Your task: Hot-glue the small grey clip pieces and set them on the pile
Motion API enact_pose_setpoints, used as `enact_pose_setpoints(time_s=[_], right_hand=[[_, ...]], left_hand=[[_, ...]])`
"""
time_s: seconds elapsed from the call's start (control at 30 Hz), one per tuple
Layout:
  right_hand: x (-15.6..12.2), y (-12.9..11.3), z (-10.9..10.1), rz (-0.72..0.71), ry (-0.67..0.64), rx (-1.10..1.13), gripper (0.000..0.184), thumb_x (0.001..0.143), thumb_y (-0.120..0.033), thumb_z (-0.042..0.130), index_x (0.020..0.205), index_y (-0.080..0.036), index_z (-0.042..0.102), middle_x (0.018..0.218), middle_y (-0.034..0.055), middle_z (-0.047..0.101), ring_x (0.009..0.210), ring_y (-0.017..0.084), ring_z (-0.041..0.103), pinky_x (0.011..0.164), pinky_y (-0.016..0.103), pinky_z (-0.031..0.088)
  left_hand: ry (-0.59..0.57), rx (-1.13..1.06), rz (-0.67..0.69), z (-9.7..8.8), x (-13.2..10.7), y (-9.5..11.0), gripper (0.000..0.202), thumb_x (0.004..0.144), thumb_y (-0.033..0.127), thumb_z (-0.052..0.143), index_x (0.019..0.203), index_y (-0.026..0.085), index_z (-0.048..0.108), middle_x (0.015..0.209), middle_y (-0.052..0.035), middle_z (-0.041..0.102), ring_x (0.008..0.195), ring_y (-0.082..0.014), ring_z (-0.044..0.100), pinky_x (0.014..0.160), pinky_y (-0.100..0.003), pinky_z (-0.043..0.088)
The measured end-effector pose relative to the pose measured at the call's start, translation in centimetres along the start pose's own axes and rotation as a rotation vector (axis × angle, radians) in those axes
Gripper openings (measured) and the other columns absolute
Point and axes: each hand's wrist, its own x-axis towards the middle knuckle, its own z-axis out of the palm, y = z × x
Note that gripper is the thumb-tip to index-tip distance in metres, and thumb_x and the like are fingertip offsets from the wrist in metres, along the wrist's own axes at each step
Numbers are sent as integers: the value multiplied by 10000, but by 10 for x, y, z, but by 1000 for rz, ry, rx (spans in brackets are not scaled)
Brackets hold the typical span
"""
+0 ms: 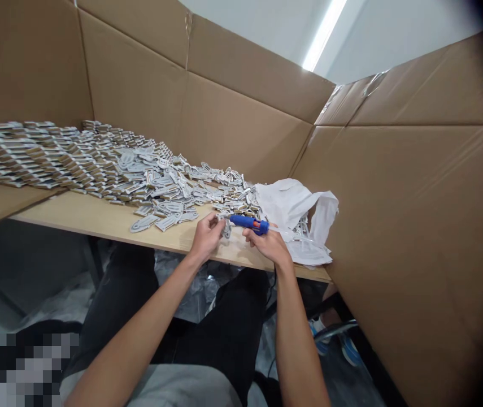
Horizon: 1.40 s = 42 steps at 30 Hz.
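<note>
My right hand [265, 242] is closed around a blue hot glue gun [245, 222] with an orange part near its rear. Its nozzle points left, at a small grey flat piece [226, 229] pinched in the fingers of my left hand [208, 234]. Whether the nozzle touches the piece I cannot tell. Both hands are over the front edge of a light wooden table [97, 216]. Just beyond them lies a loose heap of similar grey and white flat pieces [169, 183]. A white plastic bag [287, 198] with more pieces in it sits to the right of the glue gun.
Long overlapping rows of the pieces [33, 155] are stacked at the left. Tall cardboard walls [241, 124] enclose the table at the back and right. A black cable [273, 285] hangs below my right hand. Another person's shoes [351, 350] show under the table at right.
</note>
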Motion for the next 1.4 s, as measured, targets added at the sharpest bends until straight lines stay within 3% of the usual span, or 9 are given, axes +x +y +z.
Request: enact_pose_setpoints(time_s=[0.17,0.73,1.07,1.4], right_hand=[[1,1,2,9,-11,38,400,799,-575,677,662,-202,638,599,10,656,541,152,611,575,246,463],[1,-2,3,-49,16,-178,479,853,-615,633,567,-233,588,485,-29,556,565,161,571,646,258,421],[0,-13,4,-83,4,-203,357,877,-541,656,748,-211,706,641,-8,669,661,172,595,673,254,418],[-10,-40,21,-189,-52,-483,369,960,-560,603,873,-209,673,895,69,709,807,196,631,710,260,374]], left_hand=[[1,40,16,-2,2,-6,289,811,365,691,694,198,486,621,49,461,562,-92,448,502,-203,342],[9,34,36,-1,2,-2,204,795,335,691,729,192,562,653,36,507,597,-105,481,536,-213,366],[44,120,89,-2,2,-5,190,825,310,655,720,198,544,657,27,507,604,-116,470,544,-226,355],[63,310,201,-7,4,-1,230,859,292,623,681,200,510,633,25,495,620,-133,478,590,-246,354]])
